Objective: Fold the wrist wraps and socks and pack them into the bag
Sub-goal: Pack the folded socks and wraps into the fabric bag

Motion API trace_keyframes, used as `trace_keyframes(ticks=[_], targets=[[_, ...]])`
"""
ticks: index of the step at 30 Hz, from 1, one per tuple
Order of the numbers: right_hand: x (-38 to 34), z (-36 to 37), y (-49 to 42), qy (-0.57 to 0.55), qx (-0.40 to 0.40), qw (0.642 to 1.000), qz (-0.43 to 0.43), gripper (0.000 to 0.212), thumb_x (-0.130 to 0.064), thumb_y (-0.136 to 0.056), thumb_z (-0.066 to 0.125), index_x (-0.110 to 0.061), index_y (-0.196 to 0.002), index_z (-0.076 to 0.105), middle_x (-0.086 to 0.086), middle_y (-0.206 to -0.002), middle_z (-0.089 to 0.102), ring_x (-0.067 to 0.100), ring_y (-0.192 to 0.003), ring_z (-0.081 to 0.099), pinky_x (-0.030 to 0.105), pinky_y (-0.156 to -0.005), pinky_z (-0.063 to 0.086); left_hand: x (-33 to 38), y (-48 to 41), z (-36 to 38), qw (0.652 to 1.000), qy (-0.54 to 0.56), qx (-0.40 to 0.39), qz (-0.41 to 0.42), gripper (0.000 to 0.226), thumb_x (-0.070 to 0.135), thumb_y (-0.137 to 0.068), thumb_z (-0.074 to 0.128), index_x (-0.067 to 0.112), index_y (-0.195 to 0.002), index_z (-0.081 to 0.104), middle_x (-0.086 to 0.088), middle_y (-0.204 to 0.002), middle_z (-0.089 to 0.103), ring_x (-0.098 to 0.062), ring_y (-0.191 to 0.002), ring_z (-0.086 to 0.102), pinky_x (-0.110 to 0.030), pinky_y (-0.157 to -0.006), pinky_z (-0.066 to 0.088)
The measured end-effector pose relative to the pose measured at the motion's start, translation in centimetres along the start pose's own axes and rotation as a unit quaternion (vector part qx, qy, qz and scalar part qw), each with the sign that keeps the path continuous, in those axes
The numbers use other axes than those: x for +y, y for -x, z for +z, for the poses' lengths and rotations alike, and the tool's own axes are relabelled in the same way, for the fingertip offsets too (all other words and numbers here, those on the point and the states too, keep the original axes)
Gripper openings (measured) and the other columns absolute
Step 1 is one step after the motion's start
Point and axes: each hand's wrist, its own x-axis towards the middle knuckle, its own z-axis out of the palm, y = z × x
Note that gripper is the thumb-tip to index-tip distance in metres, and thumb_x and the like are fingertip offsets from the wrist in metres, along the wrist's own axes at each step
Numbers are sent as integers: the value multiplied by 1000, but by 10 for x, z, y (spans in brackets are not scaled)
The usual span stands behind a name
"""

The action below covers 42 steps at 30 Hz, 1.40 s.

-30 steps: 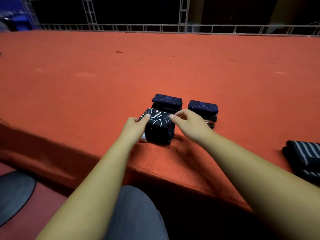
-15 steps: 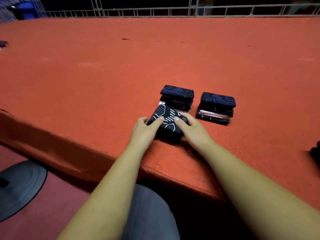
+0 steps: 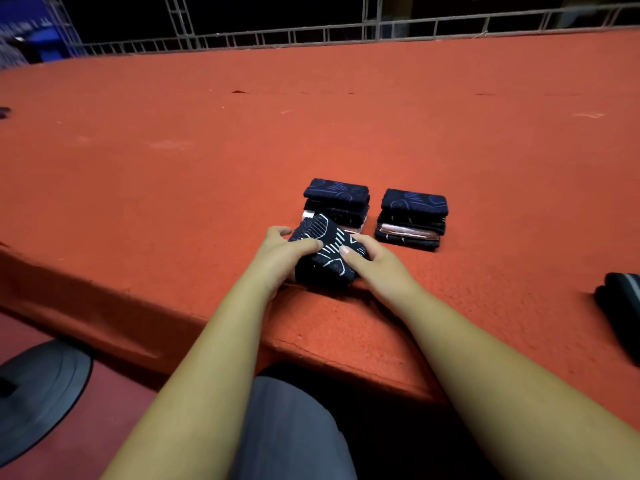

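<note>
— So, your hands?
— Your left hand (image 3: 280, 251) and right hand (image 3: 370, 261) both curl round the patterned bundle (image 3: 329, 252), thumbs on top.
— Where?
— On the red table (image 3: 207, 150), near its edge, just before the left stack (image 3: 337, 202).

We get warm, rather dim light from above on the orange table (image 3: 207, 150), spread evenly. Past its far edge the background drops to near black. Short soft shadows hug the folded stacks (image 3: 412, 216). The wide lens bows the far edge and the railing (image 3: 311, 32); the lower corners look soft.
</note>
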Motion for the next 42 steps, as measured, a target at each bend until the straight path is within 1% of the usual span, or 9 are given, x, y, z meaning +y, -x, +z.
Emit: trace_keyframes(ticks=[3, 6, 10, 12, 16, 20, 27, 36, 42], targets=[[4, -9, 2, -5, -8, 1000, 16, 26, -33, -104, 68, -30, -131, 67, -11, -119, 78, 4, -110, 72, 25, -98, 52, 0, 4, 6, 998, 25, 6, 52, 84, 31, -70, 93, 30, -139, 46, 2, -118, 70, -22, -93, 77, -43, -71, 64], [6, -24, 7, -41, -52, 997, 40, 31, -24, -102, 72, -24, -132, 66, -2, -124, 77, 16, -118, 72, 39, -107, 54, 11, 13, 9, 993, 2, -17, 120, 80, 20, -73, 95, 30, -138, 48, 4, -121, 67, -8, -99, 73, -23, -78, 58], [-14, -60, 21, 0, -109, 994, 21, 57, -11, -87, 81, -29, -139, 63, -6, -130, 74, 16, -123, 68, 32, -100, 51, 32, 27, 21, 975, -58, -85, 195, 85, 16, -65, 95, 30, -138, 54, 7, -122, 63, -3, -105, 68, -22, -92, 54], [-31, -79, 34, 19, -149, 989, 5, 77, -16, -80, 84, -35, -149, 54, -10, -141, 68, 13, -134, 61, 36, -109, 49, 41, 35, 29, 964, -72, -134, 217, 86, 20, -61, 94, 33, -137, 57, 4, -123, 65, -8, -108, 70, -31, -97, 57], [-57, -114, 63, 52, -188, 981, 14, 89, -19, -81, 91, -38, -155, 43, -14, -145, 64, 7, -138, 57, 40, -118, 44, 61, 56, 52, 937, -63, -235, 249, 78, -1, -74, 88, 31, -139, 59, 0, -128, 65, -9, -104, 71, -33, -89, 60], [-59, -148, 92, 57, -108, 992, 25, 82, -20, -74, 92, -29, -145, 52, -8, -135, 71, 11, -129, 65, 46, -115, 50, 71, 66, 89, 921, -39, -289, 257, 80, -7, -77, 85, 29, -142, 58, 6, -134, 67, -14, -120, 70, -35, -98, 58], [-51, -210, 141, 33, 65, 997, 14, 75, -25, -60, 92, -26, -129, 63, -1, -120, 77, 20, -117, 72, 53, -108, 54, 67, 76, 172, 917, 58, -346, 192, 100, 32, -67, 94, 14, -152, 46, -8, -145, 65, -22, -136, 61, -51, -120, 44], [-56, -277, 197, 78, 135, 988, 22, 61, -21, -72, 97, -30, -125, 66, -7, -114, 79, 12, -109, 74, 37, -97, 58, 84, 101, 248, 888, 45, -411, 199, 72, 27, -69, 87, 4, -132, 61, -20, -131, 71, -30, -126, 66, -52, -113, 49], [-59, -303, 226, 58, 177, 982, 26, 72, -54, -63, 92, -34, -127, 65, -10, -118, 78, 6, -109, 74, 36, -96, 59, 97, 124, 297, 873, 87, -443, 187, 79, 25, -60, 78, 3, -133, 58, -15, -118, 70, -24, -109, 68, -39, -92, 55]])
